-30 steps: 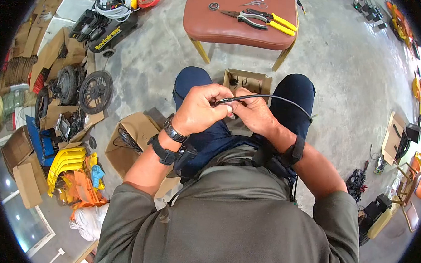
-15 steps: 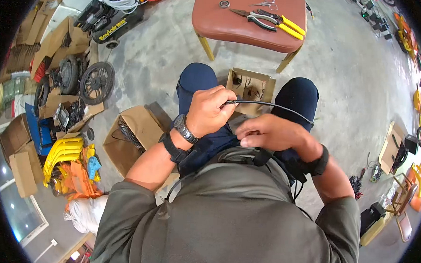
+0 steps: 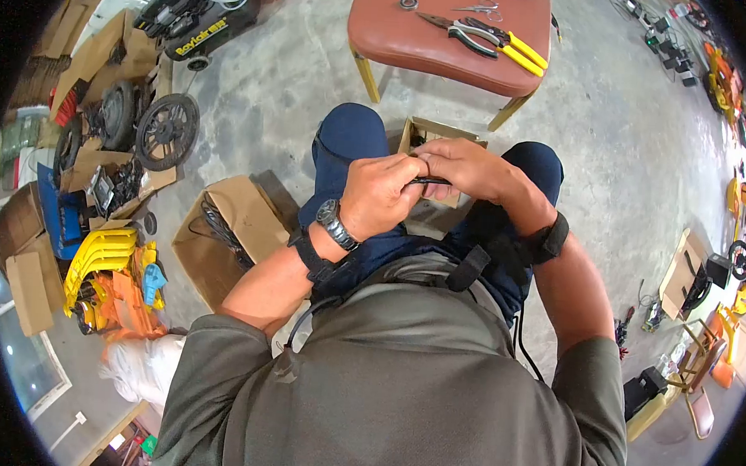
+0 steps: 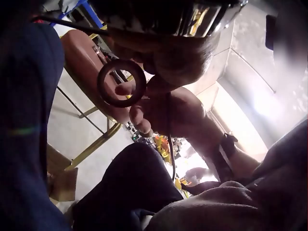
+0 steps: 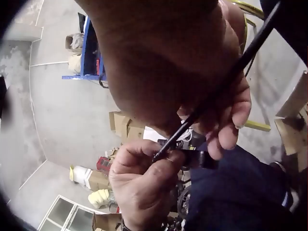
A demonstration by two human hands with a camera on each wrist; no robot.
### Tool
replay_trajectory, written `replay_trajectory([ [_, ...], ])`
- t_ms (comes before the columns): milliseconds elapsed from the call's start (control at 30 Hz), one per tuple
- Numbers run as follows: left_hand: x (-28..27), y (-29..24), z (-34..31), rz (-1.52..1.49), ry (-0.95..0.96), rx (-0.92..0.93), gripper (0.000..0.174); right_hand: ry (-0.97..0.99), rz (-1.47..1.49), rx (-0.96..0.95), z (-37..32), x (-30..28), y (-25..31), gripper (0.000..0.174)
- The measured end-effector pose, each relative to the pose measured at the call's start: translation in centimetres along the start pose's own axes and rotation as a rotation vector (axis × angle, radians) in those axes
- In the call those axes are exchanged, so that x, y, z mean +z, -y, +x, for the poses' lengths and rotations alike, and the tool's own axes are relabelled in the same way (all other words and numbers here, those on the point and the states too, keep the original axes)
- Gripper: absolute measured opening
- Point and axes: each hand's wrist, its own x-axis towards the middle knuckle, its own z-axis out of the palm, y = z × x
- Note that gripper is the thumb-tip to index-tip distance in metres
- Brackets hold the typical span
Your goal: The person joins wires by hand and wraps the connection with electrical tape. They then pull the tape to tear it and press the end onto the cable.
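Note:
In the head view my left hand (image 3: 376, 198) and right hand (image 3: 469, 169) meet above the lap. The left thumb and fingers pinch a thin black cable (image 5: 219, 94), which crosses the right wrist view diagonally beneath the right hand. Beside the left thumb is a roll of black tape (image 5: 204, 160), seen edge-on there. The left wrist view shows the same tape roll (image 4: 138, 86) as a dark ring, a fingertip visible through its hole. My right fingers curl at the roll and hold it close against the cable. In the head view the hands hide the roll.
A brown padded stool (image 3: 383, 35) ahead carries pliers (image 3: 476, 40), yellow-handled cutters (image 3: 522, 53), small scissors (image 3: 477, 8) and a small ring (image 3: 409, 3). A small cardboard box (image 3: 408, 134) sits between the knees. Another box (image 3: 260, 214) with black cables stands at left.
Half a second ago the right hand had dropped away from the cable toward the lap. It has come back up beside the left hand, which keeps its pinch on the cable.

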Motion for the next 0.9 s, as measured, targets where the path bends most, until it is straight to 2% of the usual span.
replay_trajectory([
  [33, 0.1, -0.1, 0.0, -0.02, -0.021, -0.006, 0.02, 0.063, 0.227, 0.221, 0.1, -0.1, 1.2, 0.037],
  [133, 0.0, 0.0, -0.3, -0.033, -0.041, -0.03, 0.023, 0.073, 0.2, 0.22, 0.8, 0.1, 0.0, 0.036],
  [233, 0.1, 0.2, -0.6, -0.021, -0.054, -0.029, 0.026, 0.027, 0.047, 0.126, 1.0, 0.1, -0.4, 0.038],
  [433, 0.1, 0.8, -1.4, -0.041, -0.02, -0.076, 0.028, 0.003, 0.046, 0.223, 1.5, 0.6, 0.5, 0.047],
  [533, -0.1, 0.5, -1.5, -0.081, -0.004, -0.094, 0.028, 0.007, 0.186, 0.176, 2.1, 0.8, -0.4, 0.05],
  [633, -0.6, 0.0, -1.3, -0.117, -0.007, -0.124, 0.027, -0.08, 0.211, 0.114, 2.7, 0.8, -1.0, 0.052],
  [733, -0.6, 0.6, -1.8, -0.069, -0.045, -0.108, 0.027, -0.214, 0.426, 0.191, 2.2, 1.1, 0.6, 0.051],
  [900, -1.3, 1.0, -1.9, 0.021, -0.101, -0.084, 0.025, -0.331, 0.496, 0.172, 2.1, 1.5, 1.2, 0.045],
])
